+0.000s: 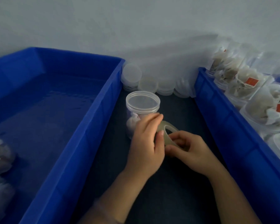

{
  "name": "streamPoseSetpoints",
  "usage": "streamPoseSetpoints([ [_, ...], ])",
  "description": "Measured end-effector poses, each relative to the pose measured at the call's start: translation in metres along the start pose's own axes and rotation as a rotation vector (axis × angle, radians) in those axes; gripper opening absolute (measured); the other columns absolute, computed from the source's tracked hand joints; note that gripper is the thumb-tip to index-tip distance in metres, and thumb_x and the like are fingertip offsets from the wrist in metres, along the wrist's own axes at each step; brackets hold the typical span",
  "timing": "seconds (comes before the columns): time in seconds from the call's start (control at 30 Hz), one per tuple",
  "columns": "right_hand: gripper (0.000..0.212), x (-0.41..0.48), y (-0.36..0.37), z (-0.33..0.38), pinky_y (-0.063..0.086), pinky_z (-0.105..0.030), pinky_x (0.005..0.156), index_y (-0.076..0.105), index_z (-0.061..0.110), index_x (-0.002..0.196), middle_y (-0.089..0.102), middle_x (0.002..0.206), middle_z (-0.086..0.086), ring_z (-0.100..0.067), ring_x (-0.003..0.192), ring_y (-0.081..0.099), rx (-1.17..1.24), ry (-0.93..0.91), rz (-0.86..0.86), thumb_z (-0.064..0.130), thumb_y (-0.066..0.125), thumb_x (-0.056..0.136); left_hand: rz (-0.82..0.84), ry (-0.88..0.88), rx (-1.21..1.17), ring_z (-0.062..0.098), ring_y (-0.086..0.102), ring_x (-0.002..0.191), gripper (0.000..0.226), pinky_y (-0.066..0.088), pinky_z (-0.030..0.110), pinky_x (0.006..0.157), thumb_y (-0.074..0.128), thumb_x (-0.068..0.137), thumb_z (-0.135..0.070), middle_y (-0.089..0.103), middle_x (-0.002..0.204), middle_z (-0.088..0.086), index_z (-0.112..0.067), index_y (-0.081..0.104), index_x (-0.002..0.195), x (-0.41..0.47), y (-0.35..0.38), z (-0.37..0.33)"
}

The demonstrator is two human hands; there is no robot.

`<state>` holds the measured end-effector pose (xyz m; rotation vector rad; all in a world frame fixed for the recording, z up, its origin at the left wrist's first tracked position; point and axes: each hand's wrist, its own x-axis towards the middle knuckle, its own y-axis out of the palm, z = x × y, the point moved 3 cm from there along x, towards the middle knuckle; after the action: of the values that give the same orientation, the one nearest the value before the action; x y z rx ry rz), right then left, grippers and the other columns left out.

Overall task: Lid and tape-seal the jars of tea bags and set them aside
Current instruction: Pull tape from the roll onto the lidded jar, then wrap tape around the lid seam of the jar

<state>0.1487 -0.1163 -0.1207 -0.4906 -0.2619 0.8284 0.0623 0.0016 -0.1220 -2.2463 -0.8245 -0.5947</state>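
Observation:
A clear plastic jar (141,109) with tea bags inside stands upright on the dark table between two blue bins, a clear lid on its top. Just in front of it both hands hold a roll of clear tape (166,131). My left hand (146,143) pinches the roll's left edge with thumb and fingers, and its fingertips lie close to the jar's wall. My right hand (189,147) grips the roll from the right and below. Whether a strip of tape runs to the jar cannot be made out.
A large blue bin (81,126) at left holds blurred jars at its near left corner (0,157). A second blue bin (220,110) at right is full of open jars of tea bags (257,113). Loose clear lids (149,83) are piled against the wall behind.

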Motion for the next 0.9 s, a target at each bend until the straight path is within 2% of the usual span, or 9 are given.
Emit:
streamPoseSetpoints([
  [0.03,0.021,-0.004,0.001,0.004,0.055,-0.022,0.068,0.065,0.027,0.096,0.072,0.087,0.010,-0.006,0.076,0.069,0.017,-0.057,0.003,0.033,0.070,0.077,0.093,-0.027,0.006,-0.001,0.029,0.137,0.046,0.027,0.010,0.109,0.048,0.099,-0.021,0.035,0.145,-0.011,-0.012,0.040,0.143,-0.002,0.005,0.000],
  [0.07,0.021,-0.006,0.001,0.007,0.054,-0.019,0.066,0.065,0.026,0.098,0.072,0.088,0.011,-0.005,0.075,0.068,0.021,-0.101,-0.001,0.028,0.071,0.078,0.171,-0.044,0.005,-0.008,0.013,0.141,0.053,0.014,0.003,0.109,0.046,0.100,-0.025,0.022,0.152,-0.015,-0.016,0.029,0.149,-0.003,0.010,0.000],
  [0.13,0.028,-0.009,-0.001,0.007,0.051,-0.014,0.066,0.063,0.024,0.103,0.071,0.092,0.014,-0.001,0.078,0.067,0.023,-0.151,-0.006,0.008,0.070,0.081,0.248,-0.092,-0.029,-0.015,0.000,0.140,0.060,0.005,-0.003,0.105,0.043,0.099,-0.036,0.009,0.156,-0.019,-0.023,0.018,0.151,-0.005,0.014,0.001],
  [0.27,0.034,-0.012,0.000,0.007,0.050,-0.011,0.069,0.062,0.023,0.105,0.070,0.095,0.018,0.001,0.085,0.067,0.060,-0.173,-0.045,0.001,0.069,0.081,0.081,-0.142,-0.154,-0.006,0.027,0.137,0.063,0.024,0.007,0.108,0.054,0.086,-0.042,0.035,0.148,-0.009,-0.019,0.036,0.142,-0.008,0.009,-0.002],
  [0.37,0.037,-0.012,0.005,0.006,0.050,-0.012,0.075,0.063,0.022,0.107,0.071,0.099,0.016,0.000,0.093,0.067,0.120,-0.173,-0.094,-0.001,0.071,0.079,-0.114,-0.095,-0.092,0.003,0.047,0.126,0.050,0.038,0.011,0.103,0.067,0.083,-0.026,0.052,0.132,-0.005,-0.007,0.057,0.128,-0.013,0.008,-0.004],
  [0.47,0.040,-0.009,0.007,0.004,0.051,-0.013,0.077,0.064,0.022,0.108,0.072,0.101,0.014,-0.002,0.095,0.068,0.169,-0.151,-0.133,-0.002,0.073,0.076,-0.202,-0.008,-0.032,0.005,0.054,0.118,0.037,0.042,0.010,0.097,0.074,0.079,-0.009,0.061,0.122,0.001,-0.002,0.066,0.115,-0.014,0.006,-0.006],
  [0.67,0.046,-0.009,0.005,0.000,0.048,-0.009,0.084,0.060,0.037,0.106,0.069,0.104,0.023,0.006,0.099,0.064,0.087,-0.095,-0.105,0.012,0.078,0.072,-0.112,-0.023,-0.107,0.003,0.064,0.093,0.014,0.051,0.013,0.081,0.070,0.082,-0.005,0.068,0.097,-0.004,-0.008,0.072,0.096,0.000,-0.011,0.008],
  [0.8,0.046,-0.010,0.006,-0.003,0.044,-0.003,0.081,0.059,0.041,0.105,0.066,0.103,0.030,0.010,0.098,0.062,0.040,-0.084,-0.107,0.015,0.080,0.073,-0.013,-0.131,-0.168,-0.001,0.063,0.086,0.008,0.048,0.008,0.073,0.067,0.085,-0.009,0.064,0.088,-0.012,-0.014,0.067,0.091,-0.002,-0.005,0.013],
  [0.9,0.045,-0.008,0.008,-0.005,0.045,-0.005,0.083,0.060,0.040,0.107,0.067,0.103,0.028,0.010,0.098,0.062,0.017,-0.083,-0.113,0.017,0.080,0.073,0.086,-0.188,-0.158,-0.005,0.059,0.083,0.006,0.045,0.006,0.071,0.060,0.091,-0.012,0.059,0.086,-0.011,-0.017,0.060,0.092,-0.001,0.003,0.017],
])
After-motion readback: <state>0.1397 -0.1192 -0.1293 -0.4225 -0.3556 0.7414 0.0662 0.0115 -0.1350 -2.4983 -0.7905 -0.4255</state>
